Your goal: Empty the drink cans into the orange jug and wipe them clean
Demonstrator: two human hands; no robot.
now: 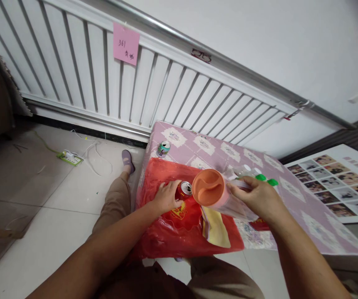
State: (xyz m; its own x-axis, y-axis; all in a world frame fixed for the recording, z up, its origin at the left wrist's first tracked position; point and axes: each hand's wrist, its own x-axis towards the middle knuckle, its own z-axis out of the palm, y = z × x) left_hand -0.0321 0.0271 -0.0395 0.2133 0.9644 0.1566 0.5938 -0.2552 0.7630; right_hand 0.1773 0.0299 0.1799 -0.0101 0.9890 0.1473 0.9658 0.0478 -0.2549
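Observation:
My left hand [167, 198] is wrapped round a red drink can [185, 189] with its top opened, on a red plastic bag [158, 243] at the table's near edge. My right hand [259, 198] grips the handle of a clear pitcher [233, 206] with an orange lid [208, 187]. The pitcher is held over the table, its lid close to the can. Below the pitcher a folded yellow cloth [215, 228] lies on the red bag. Part of a red item [259, 224] shows under my right hand; its kind is hidden.
A green can [163, 148] stands at the table's far left corner. Bottles with green caps [261, 177] lie behind my right hand. A white radiator [179, 89] runs behind the patterned tablecloth [225, 151]. A photo board [342, 182] leans at the right; a power strip [69, 158] lies on the floor.

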